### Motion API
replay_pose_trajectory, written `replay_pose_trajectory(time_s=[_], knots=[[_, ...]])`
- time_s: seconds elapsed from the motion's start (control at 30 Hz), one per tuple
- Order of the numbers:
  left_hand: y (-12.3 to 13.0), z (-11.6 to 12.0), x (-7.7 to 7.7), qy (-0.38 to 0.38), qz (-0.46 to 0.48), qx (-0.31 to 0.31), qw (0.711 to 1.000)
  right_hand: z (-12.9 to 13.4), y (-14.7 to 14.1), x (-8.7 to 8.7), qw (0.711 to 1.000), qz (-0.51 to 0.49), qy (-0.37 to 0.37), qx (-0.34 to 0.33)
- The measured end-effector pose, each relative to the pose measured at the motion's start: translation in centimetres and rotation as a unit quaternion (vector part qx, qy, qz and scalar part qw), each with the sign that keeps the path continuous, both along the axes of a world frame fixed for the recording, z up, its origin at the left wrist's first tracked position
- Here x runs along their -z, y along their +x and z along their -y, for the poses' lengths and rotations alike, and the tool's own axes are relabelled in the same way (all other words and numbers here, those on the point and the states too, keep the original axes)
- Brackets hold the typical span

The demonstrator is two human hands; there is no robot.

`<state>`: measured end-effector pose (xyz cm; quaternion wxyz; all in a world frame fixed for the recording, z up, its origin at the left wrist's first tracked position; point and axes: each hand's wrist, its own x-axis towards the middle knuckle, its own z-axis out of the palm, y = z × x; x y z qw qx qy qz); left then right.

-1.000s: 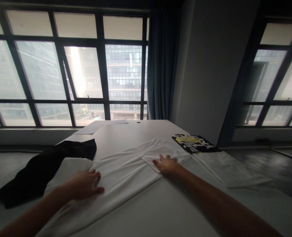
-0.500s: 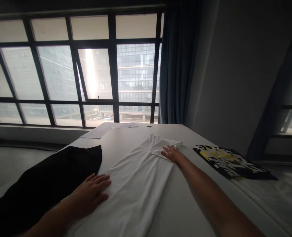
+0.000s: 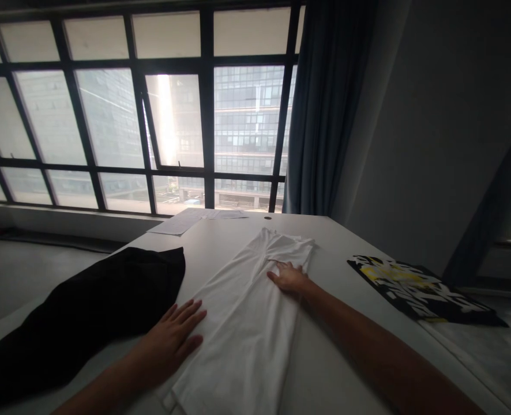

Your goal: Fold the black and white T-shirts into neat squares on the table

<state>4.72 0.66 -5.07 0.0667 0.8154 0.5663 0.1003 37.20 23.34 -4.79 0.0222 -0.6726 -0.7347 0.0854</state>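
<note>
A white T-shirt [image 3: 242, 328] lies lengthwise on the white table, folded over on itself, with creases running along it. Its sleeve [image 3: 290, 248] lies flat near the far end. My left hand [image 3: 173, 334] rests on the left edge of the shirt, palm down with the fingers stretched out. Farther forward, my right hand [image 3: 288, 278] lies on the shirt just below the sleeve, its fingers spread and pressing on the cloth. Neither hand holds anything.
A black garment [image 3: 95, 311] lies left of the shirt. On the right edge is a black, white and yellow printed cloth [image 3: 424, 288]. Paper sheets [image 3: 181, 222] lie at the table's far left corner, near the windows and a blue curtain [image 3: 324, 115].
My right hand has moved left and slightly nearer, off the sleeve onto the shirt body. The sleeve now lies flatter. My left hand stays on the left edge. The view has shifted and tilted slightly.
</note>
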Motion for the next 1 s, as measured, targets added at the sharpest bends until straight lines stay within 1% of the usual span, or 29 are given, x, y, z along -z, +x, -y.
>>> replay_pose_trajectory(time_s=[0.07, 0.1, 0.17, 0.27, 0.33, 0.4, 0.43, 0.5, 0.57, 0.6, 0.67, 0.73, 0.77, 0.83, 0.9, 1.0], knots=[[0.5, 0.3, -0.1, 0.013, 0.019, 0.001, 1.0, 0.2, -0.2, 0.6, 1.0, -0.003, 0.002, 0.018], [0.8, 0.6, -0.3, 0.012, 0.03, 0.003, 0.999, -0.1, -0.1, 0.6, 1.0, -0.004, 0.011, 0.013], [1.4, 1.2, -1.0, -0.009, 0.048, 0.021, 0.999, -1.4, 0.5, 0.4, 0.999, 0.005, 0.035, -0.025], [2.2, 2.0, -2.3, -0.057, 0.054, 0.084, 0.993, -3.9, 1.6, -0.3, 0.994, 0.032, 0.075, -0.072], [2.5, 2.3, -2.9, -0.069, 0.056, 0.124, 0.988, -4.8, 2.2, -0.9, 0.99, 0.061, 0.108, -0.073], [2.7, 2.4, -3.0, -0.062, 0.064, 0.146, 0.985, -4.6, 2.3, -1.5, 0.985, 0.087, 0.137, -0.056], [2.7, 2.4, -2.9, -0.053, 0.07, 0.148, 0.985, -4.0, 2.1, -1.7, 0.983, 0.095, 0.148, -0.048], [2.9, 2.4, -2.6, -0.026, 0.085, 0.143, 0.986, -1.7, 1.7, -2.1, 0.981, 0.104, 0.159, -0.047], [3.1, 2.4, -2.1, 0.009, 0.096, 0.137, 0.986, 1.6, 1.4, -2.3, 0.98, 0.108, 0.159, -0.059], [3.2, 2.4, -1.9, 0.025, 0.097, 0.137, 0.986, 3.5, 1.3, -2.2, 0.98, 0.101, 0.156, -0.076], [3.6, 2.4, -1.7, 0.052, 0.088, 0.142, 0.985, 7.6, 1.6, -1.9, 0.978, 0.066, 0.142, -0.134], [4.1, 2.6, -1.9, 0.074, 0.074, 0.153, 0.983, 11.4, 2.4, -1.3, 0.972, 0.031, 0.125, -0.195], [4.5, 2.7, -2.1, 0.082, 0.069, 0.163, 0.981, 13.1, 3.0, -1.1, 0.971, 0.024, 0.114, -0.21], [5.7, 3.1, -2.5, 0.091, 0.067, 0.191, 0.975, 15.9, 4.7, -1.0, 0.974, 0.039, 0.094, -0.202], [7.4, 3.6, -3.1, 0.088, 0.067, 0.226, 0.968, 17.9, 6.6, -1.3, 0.98, 0.064, 0.082, -0.17], [10.1, 4.6, -3.7, 0.071, 0.053, 0.27, 0.959, 20.3, 9.1, -2.3, 0.98, 0.115, 0.103, -0.124]])
